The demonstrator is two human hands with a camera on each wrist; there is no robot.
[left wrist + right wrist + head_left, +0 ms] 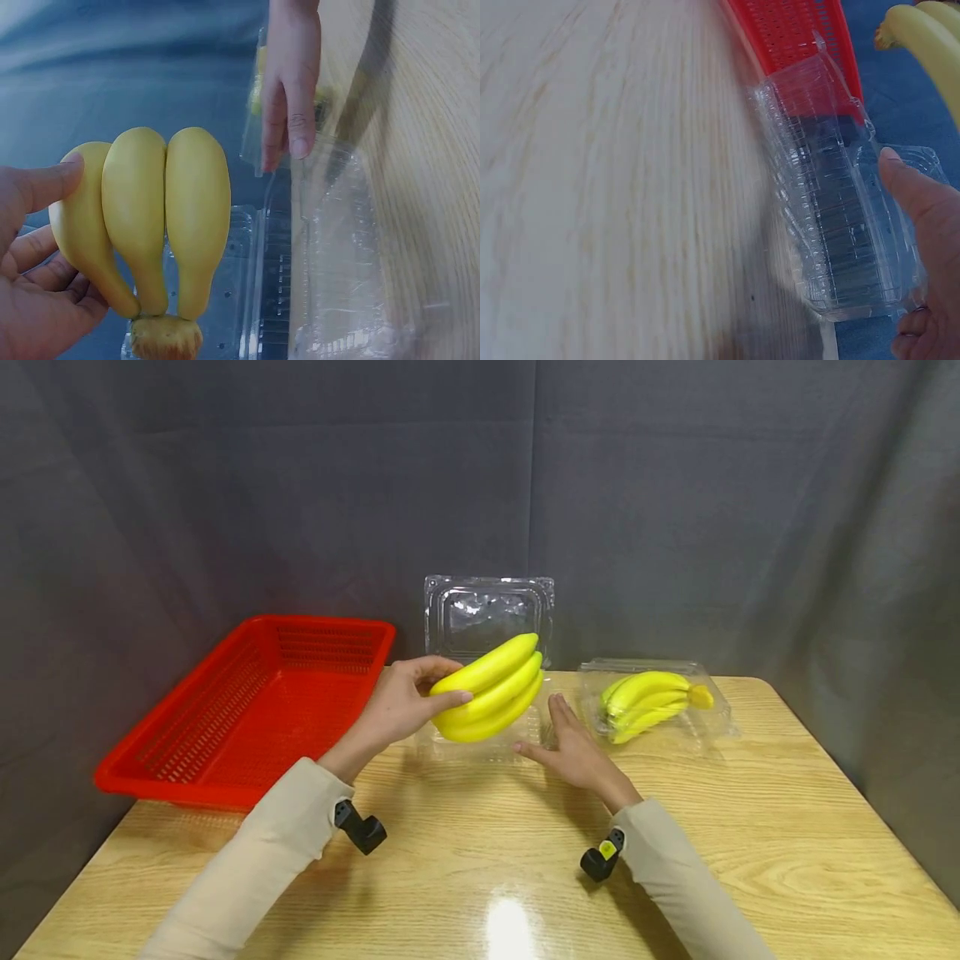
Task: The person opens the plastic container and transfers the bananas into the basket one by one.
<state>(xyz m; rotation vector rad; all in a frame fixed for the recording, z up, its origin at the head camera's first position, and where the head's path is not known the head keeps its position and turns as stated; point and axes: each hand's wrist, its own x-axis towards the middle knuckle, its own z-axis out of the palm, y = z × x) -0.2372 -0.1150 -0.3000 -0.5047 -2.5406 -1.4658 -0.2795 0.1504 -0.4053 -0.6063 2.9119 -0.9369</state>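
My left hand (393,706) grips a bunch of yellow bananas (491,693), thumb on the near side and fingers behind. In the left wrist view three bananas (199,217) show, joined at a brownish stem end pointing down. Behind and below the bunch stands a clear plastic clamshell box (832,202), its lid (489,614) raised against the curtain. Beside the box's right end is my right hand (577,756), fingers straight and thumb spread apart. From the right wrist, the thumb (915,187) overlaps the box's edge.
A red plastic basket (247,793) with slotted walls sits at the left of the wooden table (450,860). At the back right, a second clear clamshell box (716,693) contains another banana bunch (648,693). A dark grey curtain (637,510) hangs behind the table.
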